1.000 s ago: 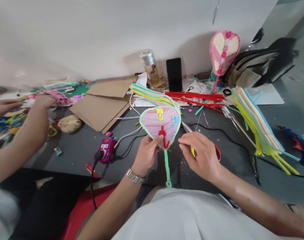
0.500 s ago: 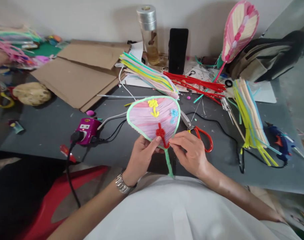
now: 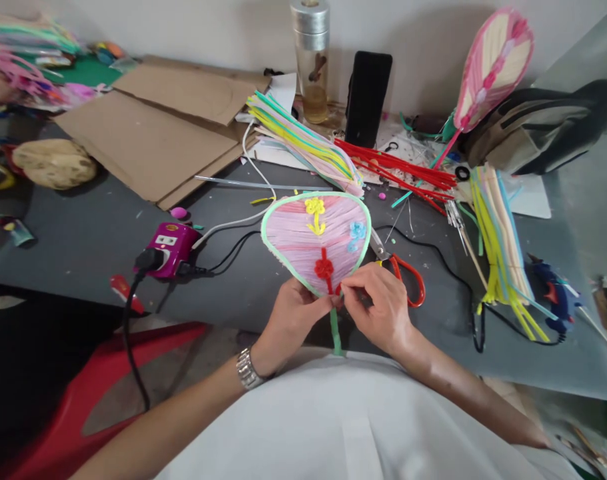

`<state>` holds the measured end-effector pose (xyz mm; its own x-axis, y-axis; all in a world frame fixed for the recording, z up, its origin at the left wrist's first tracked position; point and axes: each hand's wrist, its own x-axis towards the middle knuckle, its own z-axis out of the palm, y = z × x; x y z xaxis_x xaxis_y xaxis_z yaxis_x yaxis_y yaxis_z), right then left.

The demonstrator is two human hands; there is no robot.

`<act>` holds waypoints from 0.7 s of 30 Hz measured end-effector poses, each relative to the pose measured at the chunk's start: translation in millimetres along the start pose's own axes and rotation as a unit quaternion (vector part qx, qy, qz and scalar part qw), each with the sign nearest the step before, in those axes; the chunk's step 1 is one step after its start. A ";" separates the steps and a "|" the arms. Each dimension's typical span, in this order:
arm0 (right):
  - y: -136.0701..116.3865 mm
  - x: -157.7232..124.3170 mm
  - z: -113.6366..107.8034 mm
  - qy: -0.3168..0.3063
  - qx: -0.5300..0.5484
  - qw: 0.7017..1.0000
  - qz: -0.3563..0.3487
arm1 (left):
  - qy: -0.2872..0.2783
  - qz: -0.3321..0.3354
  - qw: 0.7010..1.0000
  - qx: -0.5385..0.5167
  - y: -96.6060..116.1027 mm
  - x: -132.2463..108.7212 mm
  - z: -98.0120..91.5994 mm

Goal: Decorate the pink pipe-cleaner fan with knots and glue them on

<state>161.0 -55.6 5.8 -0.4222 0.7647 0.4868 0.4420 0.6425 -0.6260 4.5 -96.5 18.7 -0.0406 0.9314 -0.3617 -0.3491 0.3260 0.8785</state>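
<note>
A pink and lilac fan (image 3: 293, 233) with a mint green rim and a green-wrapped handle (image 3: 336, 331) is held up above the table. My left hand (image 3: 296, 317) grips its lower edge, thumb in front near the handle's top. On the fan sit a yellow flower (image 3: 315, 208), a blue flower (image 3: 356, 232) and a red flower (image 3: 324, 269) with a red stem. My right hand (image 3: 380, 300) is pinched at the lower right, on the end of a red pipe cleaner (image 3: 338, 289) by the stem's base. The fingertips partly hide that end.
Scissors (image 3: 406, 277) with red handles lie just right of the fan. Bundles of pipe cleaners (image 3: 308, 143), red ones (image 3: 398, 167) and cardboard (image 3: 153, 140) lie behind. A purple power adapter (image 3: 170, 248) with cords is at left, a glue gun (image 3: 556, 293) at right. A bottle (image 3: 313, 67) and phone (image 3: 368, 100) stand behind.
My left thumb has slid down from the red flower to the stem's base by the handle. The right hand stays pinched at the red piece. The whole view has shifted slightly.
</note>
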 end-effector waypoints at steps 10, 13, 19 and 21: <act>-9.3 -1.7 -3.1 0.011 0.055 0.995 0.083 | 0.023 -0.008 1.000 -0.011 -4.2 -0.9 1.5; -13.8 -3.0 -3.1 0.018 0.094 0.981 0.171 | 0.021 -0.015 1.000 -0.015 -3.6 -1.5 2.1; -14.4 -4.0 1.7 0.062 0.269 0.897 0.344 | 0.032 -0.023 0.999 0.004 -4.4 -4.8 2.2; -13.5 -2.7 2.5 0.054 0.330 0.866 0.371 | 0.040 -0.021 0.999 0.005 -5.4 -5.6 2.6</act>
<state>154.1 -66.5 11.4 -0.1232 0.9782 -0.1669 -0.0045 -0.1687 -0.9857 9.1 -103.0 16.8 -0.1006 0.9016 -0.4208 -0.3422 0.3658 0.8655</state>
